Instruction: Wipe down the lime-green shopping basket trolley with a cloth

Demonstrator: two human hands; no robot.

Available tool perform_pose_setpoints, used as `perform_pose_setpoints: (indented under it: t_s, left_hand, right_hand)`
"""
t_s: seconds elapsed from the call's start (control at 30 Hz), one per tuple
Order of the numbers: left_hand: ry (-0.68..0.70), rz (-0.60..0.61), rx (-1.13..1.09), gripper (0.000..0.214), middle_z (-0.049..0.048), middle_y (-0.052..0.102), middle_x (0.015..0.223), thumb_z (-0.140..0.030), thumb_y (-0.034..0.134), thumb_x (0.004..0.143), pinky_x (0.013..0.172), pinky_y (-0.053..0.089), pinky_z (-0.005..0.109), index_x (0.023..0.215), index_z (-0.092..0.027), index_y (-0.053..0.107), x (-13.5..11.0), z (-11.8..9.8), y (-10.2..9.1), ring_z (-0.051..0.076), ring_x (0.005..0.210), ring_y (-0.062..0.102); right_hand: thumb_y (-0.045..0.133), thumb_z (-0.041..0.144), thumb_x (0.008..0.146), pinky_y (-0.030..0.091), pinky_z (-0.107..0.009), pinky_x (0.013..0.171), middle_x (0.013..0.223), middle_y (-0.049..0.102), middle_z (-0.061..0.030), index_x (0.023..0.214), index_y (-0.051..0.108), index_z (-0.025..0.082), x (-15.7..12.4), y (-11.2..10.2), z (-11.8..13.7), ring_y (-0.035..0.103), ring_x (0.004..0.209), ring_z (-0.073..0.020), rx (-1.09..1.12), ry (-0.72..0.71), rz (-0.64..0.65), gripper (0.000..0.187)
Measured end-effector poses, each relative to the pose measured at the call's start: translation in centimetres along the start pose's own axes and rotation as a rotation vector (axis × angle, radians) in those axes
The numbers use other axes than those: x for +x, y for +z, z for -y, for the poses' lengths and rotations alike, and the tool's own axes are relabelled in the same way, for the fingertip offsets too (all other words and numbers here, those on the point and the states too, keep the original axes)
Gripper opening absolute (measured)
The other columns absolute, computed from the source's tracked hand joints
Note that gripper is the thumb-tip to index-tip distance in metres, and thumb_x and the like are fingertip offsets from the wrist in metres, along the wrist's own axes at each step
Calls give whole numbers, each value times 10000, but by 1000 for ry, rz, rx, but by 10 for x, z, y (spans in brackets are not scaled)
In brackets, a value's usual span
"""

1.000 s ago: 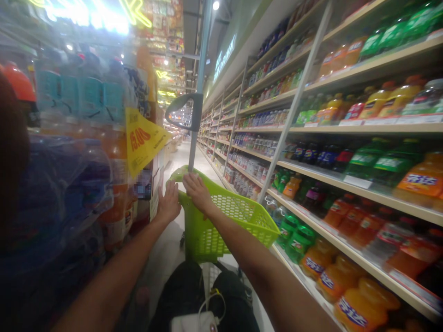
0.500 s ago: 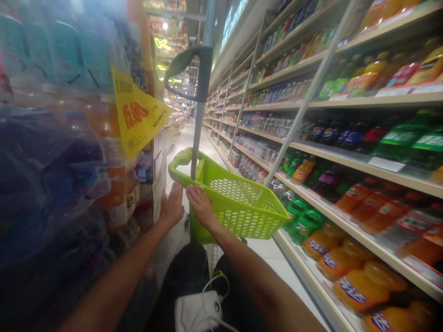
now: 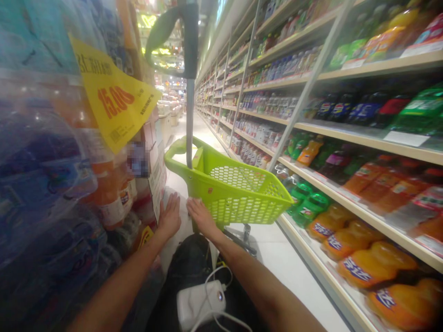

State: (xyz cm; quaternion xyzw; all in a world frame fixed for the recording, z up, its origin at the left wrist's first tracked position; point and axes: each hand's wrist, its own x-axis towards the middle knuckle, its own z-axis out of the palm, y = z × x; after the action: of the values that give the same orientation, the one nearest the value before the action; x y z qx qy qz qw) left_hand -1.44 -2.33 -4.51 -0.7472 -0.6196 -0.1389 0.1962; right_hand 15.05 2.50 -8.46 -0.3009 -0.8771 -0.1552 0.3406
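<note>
Just ahead of me stands a green shopping basket (image 3: 249,203) on wheels, its sides full of holes. From its near end rises a metal pole topped by a dark grey handle (image 3: 190,41). My left hand (image 3: 169,216) is stretched out flat to the left of the basket, apart from it and holding nothing. With fingers straight, my right hand (image 3: 200,216) is at the basket's near lower side; whether it touches the wall I cannot tell. A white power bank (image 3: 200,304) with a white cable rests on my lap.
Drink shelves (image 3: 367,133) run along the right, with large orange soda bottles (image 3: 360,265) on the lowest level. Close on the left are stacked wrapped bottles (image 3: 51,175) and a yellow price sign (image 3: 114,99). A pale tiled floor (image 3: 277,258) stretches down the aisle.
The view has tilted down and shifted slightly, so the handle sits higher in it. Both hands now appear lower relative to the basket's rim, still with straight fingers. More of the basket's wheels shows.
</note>
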Motion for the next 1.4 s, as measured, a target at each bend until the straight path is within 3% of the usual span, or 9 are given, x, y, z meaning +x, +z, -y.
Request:
perform_pose_setpoints:
  t_s: [0.17,0.27,0.5,0.6,0.7,0.83,0.97,1.23,1.4]
  left_hand:
    - [-48,-58,3,734,161,165,1477,-217,464,698,1097,28,510,1373,-46,232,22,0,-11,250,1372,117]
    - [-45,-97,-7,729,154,168,1479,-221,459,708,1098,42,501,1379,-64,223,31,-3,-16,245,1373,118]
    - [22,-92,-8,722,175,205,1465,-219,461,705,1101,14,509,1369,-45,236,20,-8,-12,252,1366,147]
    - [37,-77,-10,716,178,208,1464,-212,466,702,1103,-5,506,1363,-37,253,17,-11,-10,258,1367,144]
    - [22,-81,-17,707,169,206,1467,-210,459,708,1101,3,509,1366,-55,252,22,-12,-10,251,1368,141]
    - [0,-108,-29,720,160,166,1480,-227,447,720,1094,53,518,1381,-69,208,36,-8,-16,245,1375,101]
    - [-12,-122,-45,742,159,137,1487,-239,440,726,1078,87,547,1393,-75,159,43,-5,-21,255,1377,80]
    - [37,-96,-24,729,158,181,1478,-205,448,701,1099,30,515,1378,-67,215,24,-12,-11,245,1373,114]
    - [6,-70,-28,738,158,173,1479,-198,454,694,1099,50,514,1378,-66,213,27,-11,-12,247,1372,118]
  right_hand:
    - [365,95,887,259,-424,1093,1378,415,-68,1290,457,184,57,-33,-11,184,1358,-183,-13,38,-158,422]
    - [363,98,891,263,-414,1094,1367,430,-65,1275,474,181,69,-41,-17,212,1350,-181,-31,51,-169,409]
    - [397,80,869,325,-452,1049,1336,462,-114,1243,497,134,16,-5,-12,262,1333,-197,-10,6,-30,391]
    - [405,85,869,337,-459,1036,1335,461,-123,1239,497,134,1,1,-10,277,1327,-195,-5,7,14,385]
    - [389,100,881,323,-446,1049,1338,460,-111,1255,485,148,10,-12,-11,250,1338,-185,5,-3,-30,389]
    - [358,105,892,282,-430,1079,1356,444,-78,1268,479,173,47,-42,-16,201,1353,-183,-3,47,-169,400]
    - [370,91,883,271,-427,1087,1366,432,-71,1271,477,169,69,-54,-21,208,1351,-193,-23,66,-177,410]
    - [405,94,869,343,-452,1039,1330,469,-112,1234,506,129,14,-10,-10,289,1320,-216,-21,11,-20,380]
    - [384,99,879,329,-441,1047,1328,474,-110,1241,498,138,14,-19,-10,252,1336,-199,-4,28,-63,382]
